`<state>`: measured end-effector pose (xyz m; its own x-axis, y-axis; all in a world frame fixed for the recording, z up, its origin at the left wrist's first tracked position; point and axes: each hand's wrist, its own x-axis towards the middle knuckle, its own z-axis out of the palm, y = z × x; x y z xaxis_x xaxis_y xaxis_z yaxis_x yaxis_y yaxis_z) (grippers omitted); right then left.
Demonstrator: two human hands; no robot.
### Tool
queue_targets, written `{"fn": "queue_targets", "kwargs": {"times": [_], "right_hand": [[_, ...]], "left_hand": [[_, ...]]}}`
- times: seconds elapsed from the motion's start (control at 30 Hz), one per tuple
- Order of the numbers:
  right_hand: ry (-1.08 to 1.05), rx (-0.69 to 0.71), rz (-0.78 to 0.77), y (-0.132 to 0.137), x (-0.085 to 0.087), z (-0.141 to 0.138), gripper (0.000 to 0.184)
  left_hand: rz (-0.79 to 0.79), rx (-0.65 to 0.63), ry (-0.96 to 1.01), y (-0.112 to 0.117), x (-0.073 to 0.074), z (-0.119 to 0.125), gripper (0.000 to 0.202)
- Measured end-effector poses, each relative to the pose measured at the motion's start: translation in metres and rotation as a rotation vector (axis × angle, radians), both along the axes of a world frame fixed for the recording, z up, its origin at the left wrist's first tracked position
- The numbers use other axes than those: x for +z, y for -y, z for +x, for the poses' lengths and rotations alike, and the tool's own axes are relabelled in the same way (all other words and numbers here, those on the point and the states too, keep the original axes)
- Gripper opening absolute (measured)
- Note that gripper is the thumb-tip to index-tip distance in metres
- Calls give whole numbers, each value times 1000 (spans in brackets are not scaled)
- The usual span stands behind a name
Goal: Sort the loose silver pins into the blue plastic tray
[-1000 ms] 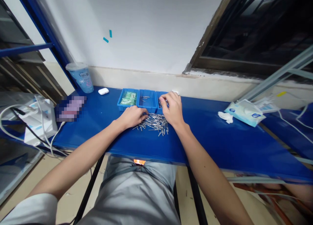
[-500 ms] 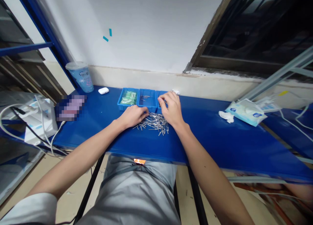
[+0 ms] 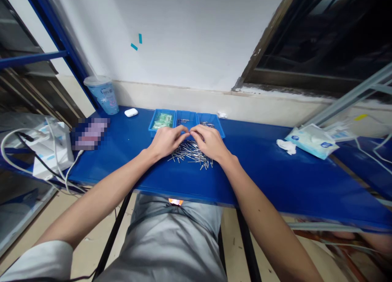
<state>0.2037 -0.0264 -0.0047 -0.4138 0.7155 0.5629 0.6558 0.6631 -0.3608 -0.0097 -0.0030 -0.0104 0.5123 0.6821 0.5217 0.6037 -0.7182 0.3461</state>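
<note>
A heap of small metal pins lies on the blue table. My left hand and my right hand rest on the far side of the heap, fingertips almost touching. Both hands have fingers curled in a pinch; what they hold is too small to see. Behind them stand three joined blue bins: the left bin holds green packets, the middle bin a few pins, the right bin more pins.
A lidded cup and a white earbud case stand at the back left. White boxes with cables sit on the left. Tissue packs and a crumpled tissue lie on the right.
My right hand has drawn back from the right bin to the pin heap, meeting the left hand. The left hand shifted slightly forward.
</note>
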Motion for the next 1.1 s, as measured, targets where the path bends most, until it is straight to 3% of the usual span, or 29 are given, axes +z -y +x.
{"fn": "queue_targets", "kwargs": {"times": [0.53,0.83,1.1], "right_hand": [[-84,-29,28,-1,-1,0,15],[-29,14,43,-2,-2,2,23],[-27,7,19,-1,-2,0,24]], "left_hand": [[-29,-34,149,1,4,0,27],[-42,-169,150,0,3,1,24],[-25,-177,155,-1,2,1,23]]}}
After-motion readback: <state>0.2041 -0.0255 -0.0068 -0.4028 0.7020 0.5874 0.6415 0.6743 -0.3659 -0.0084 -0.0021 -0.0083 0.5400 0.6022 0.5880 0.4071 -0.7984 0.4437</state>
